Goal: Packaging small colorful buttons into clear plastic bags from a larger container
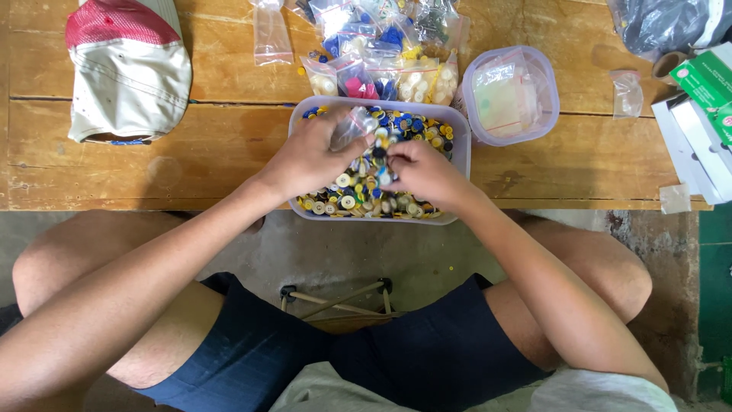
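Note:
A clear rectangular plastic tub (458, 145) sits at the near edge of a wooden table, filled with mixed buttons (415, 130) in yellow, blue, white and black. My left hand (309, 156) is over the tub and grips a small clear plastic bag (352, 124) that holds some buttons. My right hand (423, 172) is beside it over the buttons, fingers pinched together on small buttons near the bag's mouth; what exactly it holds is hidden by the fingers.
Behind the tub lies a heap of small bags of sorted buttons (381, 57). A round clear container (509, 95) with bags stands right of it. A cap (126, 69) lies far left, boxes (701, 122) far right. My knees are under the table edge.

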